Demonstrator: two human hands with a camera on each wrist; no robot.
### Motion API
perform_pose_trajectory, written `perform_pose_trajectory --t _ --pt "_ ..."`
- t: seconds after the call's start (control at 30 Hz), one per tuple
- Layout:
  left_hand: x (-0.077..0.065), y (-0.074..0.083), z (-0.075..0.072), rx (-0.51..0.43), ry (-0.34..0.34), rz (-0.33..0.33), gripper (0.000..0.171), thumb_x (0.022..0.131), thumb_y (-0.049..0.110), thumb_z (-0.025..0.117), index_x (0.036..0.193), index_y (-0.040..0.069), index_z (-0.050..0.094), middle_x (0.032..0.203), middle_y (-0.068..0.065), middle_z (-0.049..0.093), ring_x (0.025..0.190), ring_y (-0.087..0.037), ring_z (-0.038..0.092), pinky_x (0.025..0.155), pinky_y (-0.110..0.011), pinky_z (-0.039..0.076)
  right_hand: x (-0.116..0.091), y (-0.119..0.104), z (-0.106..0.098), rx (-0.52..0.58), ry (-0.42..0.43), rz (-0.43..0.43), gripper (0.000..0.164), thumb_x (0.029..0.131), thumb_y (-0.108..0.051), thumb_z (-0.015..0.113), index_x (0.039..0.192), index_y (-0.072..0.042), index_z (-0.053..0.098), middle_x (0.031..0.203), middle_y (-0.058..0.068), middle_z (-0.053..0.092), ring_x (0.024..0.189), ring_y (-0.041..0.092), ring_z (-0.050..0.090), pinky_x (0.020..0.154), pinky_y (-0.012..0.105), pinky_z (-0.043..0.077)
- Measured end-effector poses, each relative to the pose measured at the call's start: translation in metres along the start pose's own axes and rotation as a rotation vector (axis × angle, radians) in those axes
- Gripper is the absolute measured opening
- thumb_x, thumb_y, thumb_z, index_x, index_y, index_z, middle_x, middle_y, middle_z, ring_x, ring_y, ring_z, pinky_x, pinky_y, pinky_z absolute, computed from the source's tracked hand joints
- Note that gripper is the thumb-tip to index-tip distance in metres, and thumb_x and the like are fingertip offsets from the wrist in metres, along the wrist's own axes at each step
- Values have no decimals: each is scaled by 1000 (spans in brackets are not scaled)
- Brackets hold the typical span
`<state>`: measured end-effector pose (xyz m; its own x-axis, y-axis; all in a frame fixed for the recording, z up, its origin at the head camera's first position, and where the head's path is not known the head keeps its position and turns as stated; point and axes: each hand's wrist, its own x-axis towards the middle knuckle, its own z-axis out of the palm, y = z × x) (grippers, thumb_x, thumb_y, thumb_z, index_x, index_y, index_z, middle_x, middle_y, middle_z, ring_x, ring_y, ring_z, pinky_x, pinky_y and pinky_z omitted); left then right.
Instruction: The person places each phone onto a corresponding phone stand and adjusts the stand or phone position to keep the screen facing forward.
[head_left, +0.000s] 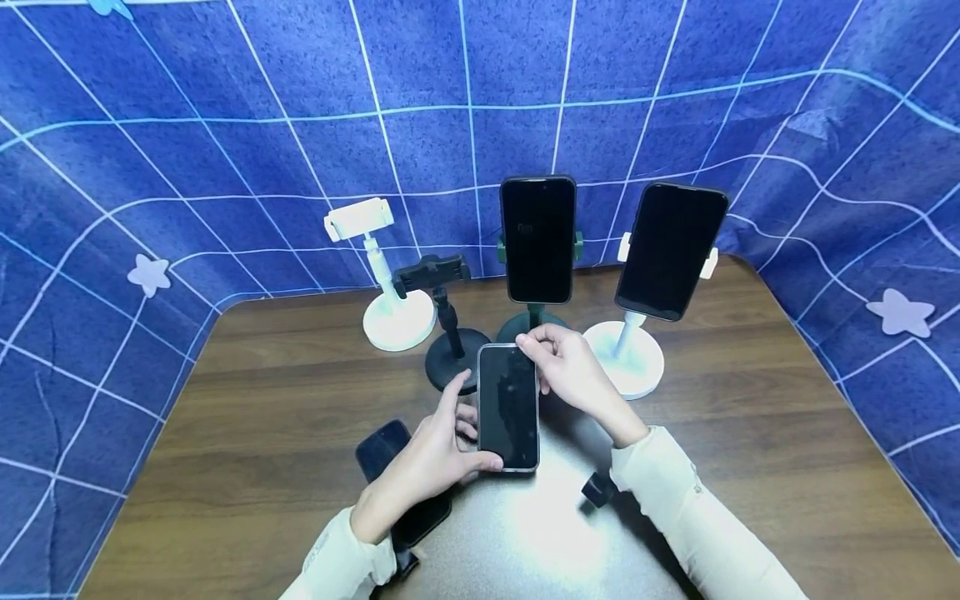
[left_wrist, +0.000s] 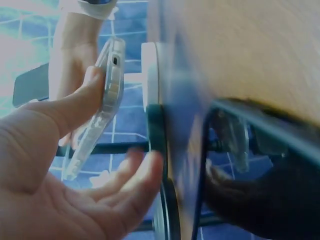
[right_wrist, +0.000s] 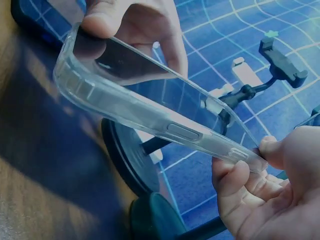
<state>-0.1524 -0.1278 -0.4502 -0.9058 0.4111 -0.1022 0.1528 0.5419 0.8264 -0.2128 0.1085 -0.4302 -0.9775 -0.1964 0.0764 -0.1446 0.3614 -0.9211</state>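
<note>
Phone [head_left: 508, 408]: held in a clear case above the table [head_left: 277, 400], between both hands, screen turned up toward the head camera.
Long axis: pointed away from the body, the far end seen just right of the black stand [head_left: 450, 329].
Nearer to that stand: the left hand [head_left: 423, 458]; whether its base is touched cannot be told.
Left grip: thumb hooked over the phone's near edge, fingers loosely spread.
Right hand [head_left: 566, 367]: nearly closed, far right corner pinched between thumb and fingers.
</note>
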Motion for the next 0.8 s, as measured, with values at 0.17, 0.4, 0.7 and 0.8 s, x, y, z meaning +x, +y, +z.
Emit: perform_pose_trajectory --t 0.17,0.4,0.7,0.8 --pt "3 8 -1 -287 -124 -37 85 84 8 85 153 12 35 103 -10 78 87 -19 77 68 -28 59 0 -5 -3 44 6 -1 29 107 -33 57 107 -6 67 58 12 58 56 35 62 52 30 47" --pt "7 20 -3 -422 -90 -90 74 78 -11 83 139 5 45 110 -16 76 98 -26 76 81 -37 63 1 -10 -5 161 -12 15 31 106 -33 57 111 -2 64 58 2 54 50 21 56 54 39 51" --pt "7 36 -1 -438 3 -31 70 74 -15 81 134 5 50 110 -17 76 95 -25 76 80 -35 63 -5 -15 -6 326 -90 48 48 110 -46 44 114 -4 65 88 4 69 74 15 69 72 30 59" --pt "7 42 0 -431 27 -17 70 74 -14 82 133 7 51 108 -15 76 93 -23 77 79 -32 62 -9 -15 -7 295 -116 38 56 110 -51 37 123 -5 68 106 8 74 92 16 72 86 33 58"
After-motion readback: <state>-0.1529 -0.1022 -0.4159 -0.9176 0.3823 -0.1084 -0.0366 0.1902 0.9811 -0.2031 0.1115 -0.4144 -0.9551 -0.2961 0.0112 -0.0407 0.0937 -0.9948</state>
